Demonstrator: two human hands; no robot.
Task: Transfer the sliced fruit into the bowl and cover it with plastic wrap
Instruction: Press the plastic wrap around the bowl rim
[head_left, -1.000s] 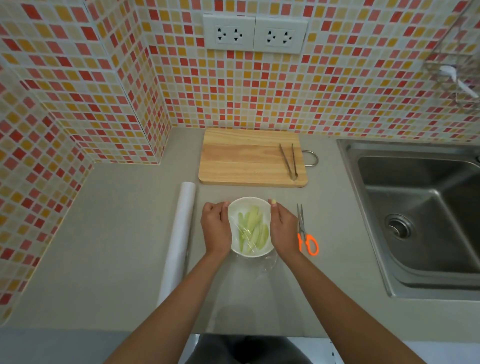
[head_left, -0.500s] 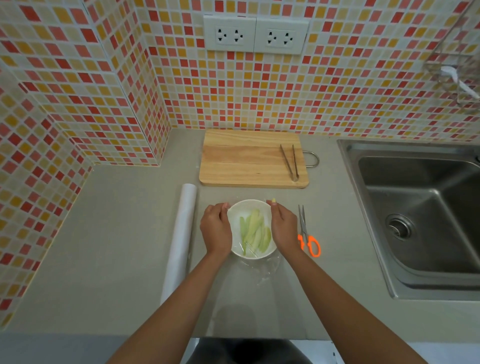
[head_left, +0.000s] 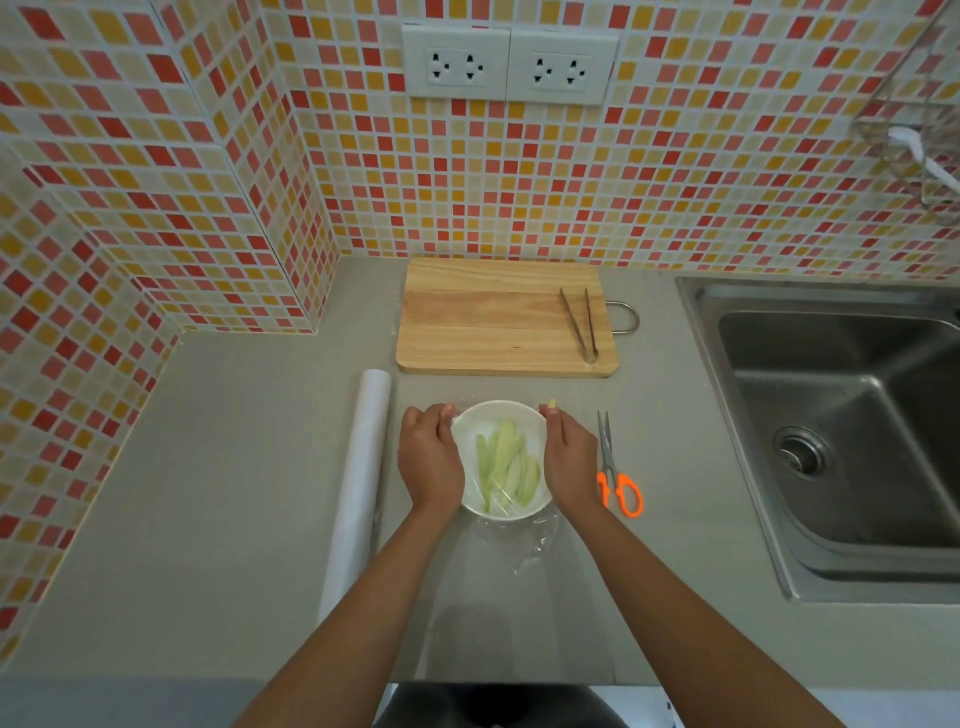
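A white bowl (head_left: 470, 421) stands on the grey counter in front of me, holding several pale green fruit slices (head_left: 506, 465). Clear plastic wrap (head_left: 535, 543) lies over the bowl, and a crumpled part of it trails onto the counter at the near side. My left hand (head_left: 428, 460) is pressed against the bowl's left side and my right hand (head_left: 569, 460) against its right side, both cupping the rim with the wrap under the fingers.
The roll of plastic wrap (head_left: 358, 483) lies lengthwise left of the bowl. Orange-handled scissors (head_left: 615, 475) lie to the right. Behind is a wooden cutting board (head_left: 488, 317) with metal tongs (head_left: 582, 325) on it. A steel sink (head_left: 852, 431) fills the right side.
Both hands have stayed on the bowl's sides, sliding slightly along the rim. The wrap over the bowl looks smoother and flatter than before.
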